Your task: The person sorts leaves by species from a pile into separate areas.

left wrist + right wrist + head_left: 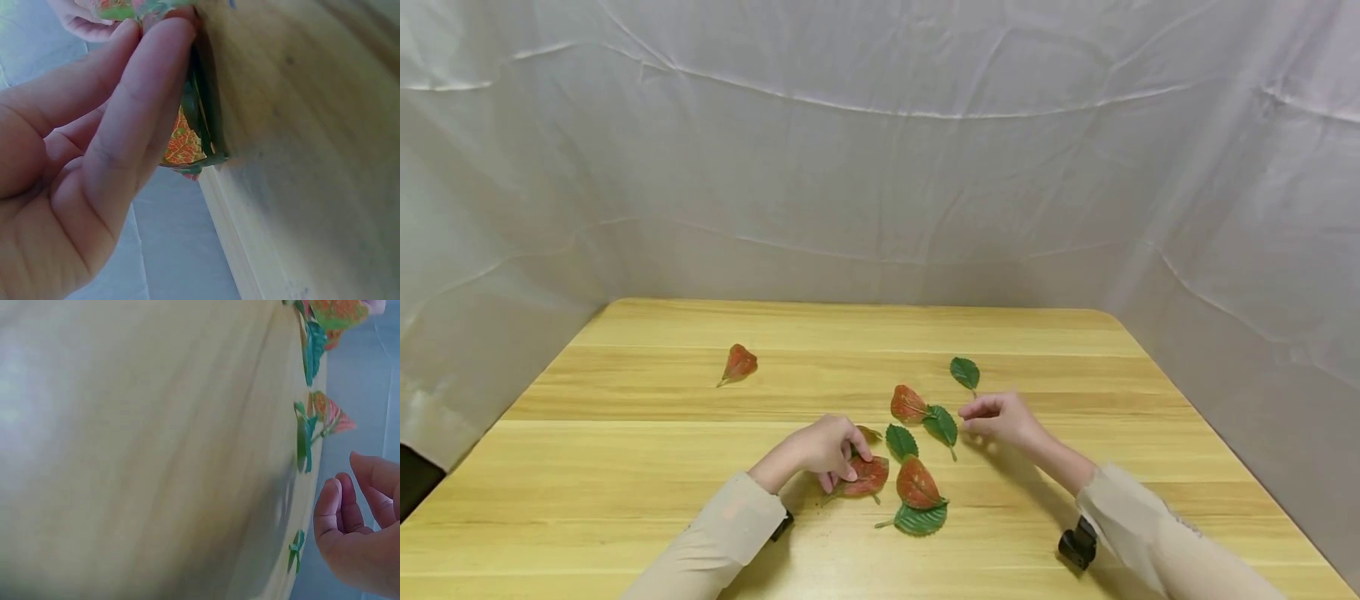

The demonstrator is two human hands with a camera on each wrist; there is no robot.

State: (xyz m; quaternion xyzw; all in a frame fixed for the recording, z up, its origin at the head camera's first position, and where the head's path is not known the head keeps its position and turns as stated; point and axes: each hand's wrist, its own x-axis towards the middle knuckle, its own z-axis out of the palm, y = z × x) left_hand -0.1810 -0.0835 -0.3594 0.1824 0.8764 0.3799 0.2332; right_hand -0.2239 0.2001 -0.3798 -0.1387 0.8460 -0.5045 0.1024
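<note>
My left hand [833, 450] is low over the table and pinches a red leaf [871, 479] with green edges between thumb and fingers. In the left wrist view, the tips of my left hand [106, 125] meet at the leaf, and a veined red-orange leaf [183, 144] shows behind them. My right hand [1006, 418] hovers with fingers loosely bent and nothing between them. Nearest to it are a green leaf [942, 425] and another green leaf [965, 372] farther back. The right wrist view shows a gap between thumb and fingers of my right hand [362, 506].
Between the hands lie a red leaf [908, 404], a small green leaf [901, 442], and a red leaf [919, 483] overlapping a green one [921, 518]. One red leaf [740, 363] lies apart at the back left. A pale curtain [880, 183] surrounds the wooden table [625, 467].
</note>
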